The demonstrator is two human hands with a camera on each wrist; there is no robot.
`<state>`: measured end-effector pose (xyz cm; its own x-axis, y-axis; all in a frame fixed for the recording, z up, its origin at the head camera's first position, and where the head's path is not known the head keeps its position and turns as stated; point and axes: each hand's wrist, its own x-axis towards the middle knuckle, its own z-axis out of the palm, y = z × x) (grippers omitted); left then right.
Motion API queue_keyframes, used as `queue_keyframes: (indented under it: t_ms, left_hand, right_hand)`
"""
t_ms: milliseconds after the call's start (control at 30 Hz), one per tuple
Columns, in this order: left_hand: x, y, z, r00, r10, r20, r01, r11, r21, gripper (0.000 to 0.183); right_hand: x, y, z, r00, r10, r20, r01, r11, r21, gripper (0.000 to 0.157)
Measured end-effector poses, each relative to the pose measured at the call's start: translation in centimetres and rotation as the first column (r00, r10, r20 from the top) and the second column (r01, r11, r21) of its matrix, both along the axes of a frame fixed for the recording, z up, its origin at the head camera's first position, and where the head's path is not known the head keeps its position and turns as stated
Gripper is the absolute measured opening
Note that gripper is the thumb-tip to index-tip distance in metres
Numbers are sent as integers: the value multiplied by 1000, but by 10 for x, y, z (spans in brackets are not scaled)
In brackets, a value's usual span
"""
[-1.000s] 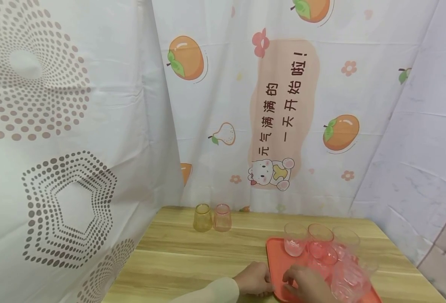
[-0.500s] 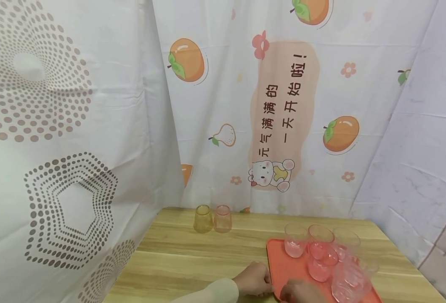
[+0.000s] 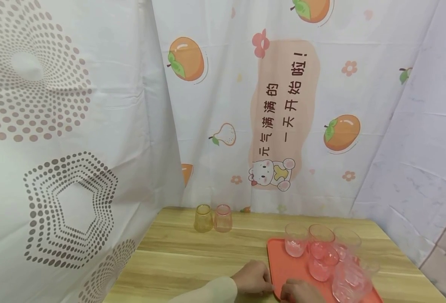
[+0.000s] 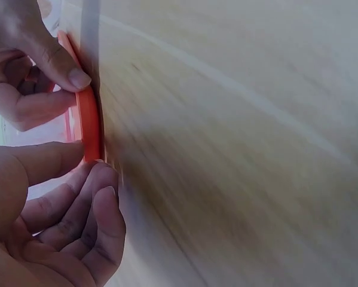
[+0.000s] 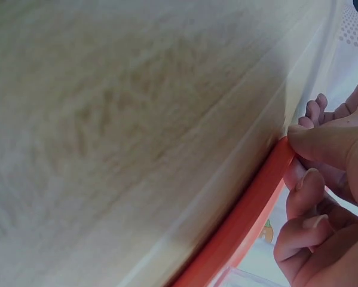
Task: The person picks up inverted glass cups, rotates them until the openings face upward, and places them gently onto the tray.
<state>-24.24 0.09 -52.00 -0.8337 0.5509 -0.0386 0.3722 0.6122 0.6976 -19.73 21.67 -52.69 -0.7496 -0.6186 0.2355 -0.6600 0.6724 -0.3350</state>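
Note:
A red-orange tray lies at the right of the table, bearing several clear and pink drinking glasses. My left hand is at its left edge in the head view; in the left wrist view this hand pinches the rim near a corner. My right hand, partly cut off by the frame bottom, is at the near edge. Its thumb and finger pinch the tray rim in the right wrist view. A pink glass stands mid-tray, a clear glass at the back left, and a clear glass lies tilted at the right.
An upside-down yellow glass and an upside-down pink glass stand side by side at the back of the wooden table. A printed curtain hangs behind, with more cloth at both sides.
My right hand has moved down and slightly left, from over the tray to its near edge. The left hand stays at the left edge; tray and glasses look still.

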Motion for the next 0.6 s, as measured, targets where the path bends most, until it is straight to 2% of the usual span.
queue_keyframes:
  t_ms: [167, 400, 600]
  left_hand:
    - [-7, -9, 2, 993, -26, -117, 21, 999, -40, 22]
    - [-19, -31, 15, 986, -17, -166, 4, 997, -78, 22]
    - [-35, -56, 26, 972, 14, -234, -34, 996, -86, 20]
  right_hand:
    - [0, -1, -4, 1000, -13, -26, 13, 1000, -16, 23]
    - [1, -3, -4, 998, -23, -67, 21, 999, -34, 26]
    - [1, -4, -5, 995, -16, -101, 12, 999, -39, 28]
